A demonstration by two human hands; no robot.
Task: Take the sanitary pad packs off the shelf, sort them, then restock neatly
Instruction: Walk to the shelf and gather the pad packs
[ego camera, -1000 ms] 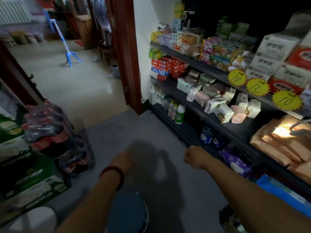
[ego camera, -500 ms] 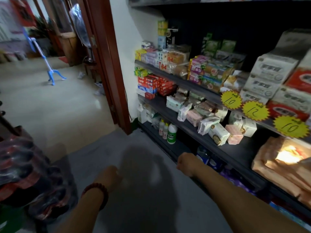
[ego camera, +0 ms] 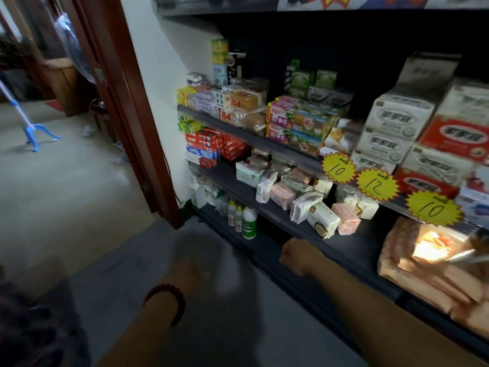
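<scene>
Presently the task is standing at its first step, by my judgement: nothing is being carried in either hand that I can see. Taking the green-labelled bottle (ego camera: pixel 249 221) on the bottom tier as the reference mark, the sanitary pad packs (ego camera: pixel 299 193) are lying above and to the right of it on the middle shelf (ego camera: pixel 352 235). They are sitting in a loose jumble, some upright, some leaning on their neighbours.

The right hand (ego camera: pixel 296 256) is hovering below and just right of the bottle, in front of the shelf edge. It is apart from the packs, with fingers curled under in a fist and nothing showing in it. The left hand (ego camera: pixel 189 271), with a bead bracelet (ego camera: pixel 165 300) at the wrist, is hanging below and left of the bottle over the floor. It is blurred, so I cannot tell how its fingers are lying.

The next move is likely calling for the right hand to rise, uncurl and close on the nearest pack without toppling those leaning beside it.
</scene>
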